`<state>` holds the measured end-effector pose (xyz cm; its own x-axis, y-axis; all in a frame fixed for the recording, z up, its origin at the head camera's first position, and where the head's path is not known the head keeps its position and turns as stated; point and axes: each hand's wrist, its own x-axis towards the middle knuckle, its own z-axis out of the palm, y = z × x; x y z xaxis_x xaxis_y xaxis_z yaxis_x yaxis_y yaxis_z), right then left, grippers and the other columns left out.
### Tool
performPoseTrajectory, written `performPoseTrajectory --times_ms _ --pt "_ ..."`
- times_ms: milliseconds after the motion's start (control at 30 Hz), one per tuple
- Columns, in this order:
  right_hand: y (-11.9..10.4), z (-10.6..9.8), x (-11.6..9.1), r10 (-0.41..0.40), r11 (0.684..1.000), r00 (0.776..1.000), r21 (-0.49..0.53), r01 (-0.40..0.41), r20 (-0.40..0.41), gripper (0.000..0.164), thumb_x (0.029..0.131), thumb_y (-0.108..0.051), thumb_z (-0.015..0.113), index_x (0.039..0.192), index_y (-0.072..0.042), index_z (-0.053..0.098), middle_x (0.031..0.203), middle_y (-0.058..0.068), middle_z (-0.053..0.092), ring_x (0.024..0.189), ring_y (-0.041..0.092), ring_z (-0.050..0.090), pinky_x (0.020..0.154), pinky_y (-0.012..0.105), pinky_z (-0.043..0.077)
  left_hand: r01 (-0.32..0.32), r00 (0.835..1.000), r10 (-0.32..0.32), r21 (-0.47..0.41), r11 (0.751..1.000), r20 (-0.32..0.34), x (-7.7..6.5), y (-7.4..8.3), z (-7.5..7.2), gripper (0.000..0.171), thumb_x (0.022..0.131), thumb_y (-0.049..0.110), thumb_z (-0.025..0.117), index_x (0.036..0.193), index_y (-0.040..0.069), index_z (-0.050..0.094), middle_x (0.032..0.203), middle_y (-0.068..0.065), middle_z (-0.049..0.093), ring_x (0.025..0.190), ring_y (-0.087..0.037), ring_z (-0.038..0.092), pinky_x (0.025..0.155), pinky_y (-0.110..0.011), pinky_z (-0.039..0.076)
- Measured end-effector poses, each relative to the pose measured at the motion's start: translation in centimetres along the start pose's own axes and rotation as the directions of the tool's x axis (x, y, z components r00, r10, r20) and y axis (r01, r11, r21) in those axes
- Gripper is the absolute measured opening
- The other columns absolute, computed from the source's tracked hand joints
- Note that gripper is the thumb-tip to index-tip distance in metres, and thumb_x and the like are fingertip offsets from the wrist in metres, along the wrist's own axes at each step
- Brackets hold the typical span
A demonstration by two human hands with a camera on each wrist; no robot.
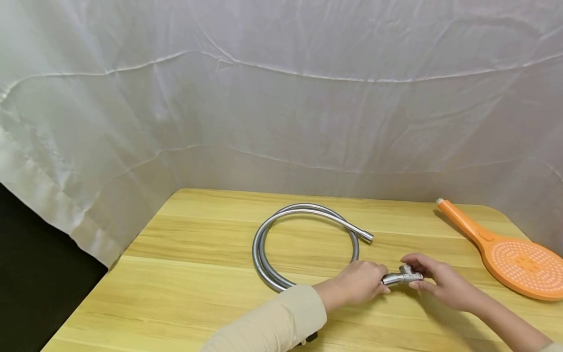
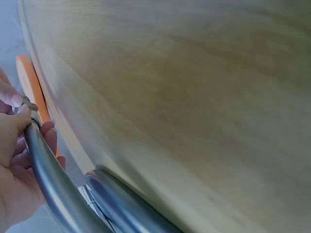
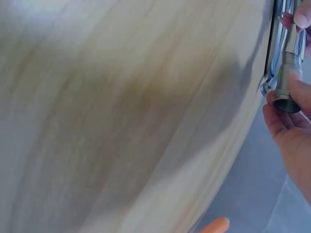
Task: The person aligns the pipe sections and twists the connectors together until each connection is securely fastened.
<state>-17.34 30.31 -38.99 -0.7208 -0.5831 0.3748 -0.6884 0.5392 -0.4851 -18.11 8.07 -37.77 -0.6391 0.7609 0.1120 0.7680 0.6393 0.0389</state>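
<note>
A silver shower hose (image 1: 256, 244) lies in coils on the wooden table, its loose end (image 1: 366, 236) pointing right. My left hand (image 1: 362, 283) grips the other end of the hose, with the thumb along it in the left wrist view (image 2: 14, 170). Against that end sits a small metal angle valve (image 1: 405, 275), in line with the hose. Fingers and thumb of my right hand (image 1: 448, 286) pinch the valve from the right. In the right wrist view the valve's round threaded opening (image 3: 286, 105) faces outward, past the fingertips.
An orange hand shower (image 1: 523, 264) lies at the right side of the table, its handle slanting to the back left. Behind the table (image 1: 184, 274) hangs a pale grey curtain (image 1: 281, 112). A dark area (image 1: 39, 274) lies beyond the left edge.
</note>
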Motion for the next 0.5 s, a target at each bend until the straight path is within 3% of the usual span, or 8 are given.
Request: performPoseTrajectory --times_ms 100,233,367,500 --pt "0.31 -0.08 -0.11 0.009 0.978 1.000 0.206 -0.011 0.010 0.033 0.078 0.010 0.063 0.107 0.011 0.047 0.097 -0.007 0.060 0.089 -0.006 0.056 0.069 0.013 0.049 0.003 1.000 -0.003 -0.004 1.000 0.003 -0.06 -0.01 -0.08 0.020 0.088 0.041 0.058 0.086 0.021 0.057 0.071 0.014 0.053 0.059 0.004 0.045 0.053 -0.008 0.035" --pt "0.77 -0.28 -0.31 0.059 0.907 0.997 0.414 -0.076 0.054 0.024 0.083 0.014 0.054 0.104 0.018 0.044 0.101 -0.014 0.060 0.088 -0.002 0.059 0.069 0.016 0.051 0.009 1.000 -0.009 -0.023 1.000 0.018 -0.06 0.02 -0.17 0.020 0.088 0.041 0.057 0.087 0.021 0.057 0.071 0.015 0.052 0.060 0.004 0.044 0.054 -0.009 0.035" --pt "0.89 -0.29 -0.46 0.134 0.882 0.989 0.447 -0.151 0.069 0.022 0.086 0.011 0.052 0.105 0.020 0.045 0.102 -0.015 0.061 0.083 0.001 0.059 0.068 0.019 0.052 0.014 1.000 -0.013 -0.030 0.999 0.027 -0.03 0.04 -0.19 0.019 0.089 0.041 0.057 0.088 0.021 0.057 0.072 0.015 0.053 0.061 0.004 0.044 0.054 -0.009 0.034" --pt "0.93 -0.37 -0.60 0.182 0.864 0.980 0.464 -0.197 0.077 0.022 0.089 0.008 0.050 0.110 0.016 0.049 0.104 -0.017 0.061 0.083 0.003 0.059 0.068 0.021 0.053 0.024 0.999 -0.023 -0.034 0.999 0.031 0.01 0.00 -0.13 0.019 0.089 0.041 0.056 0.089 0.022 0.057 0.072 0.015 0.053 0.060 0.004 0.044 0.053 -0.009 0.034"
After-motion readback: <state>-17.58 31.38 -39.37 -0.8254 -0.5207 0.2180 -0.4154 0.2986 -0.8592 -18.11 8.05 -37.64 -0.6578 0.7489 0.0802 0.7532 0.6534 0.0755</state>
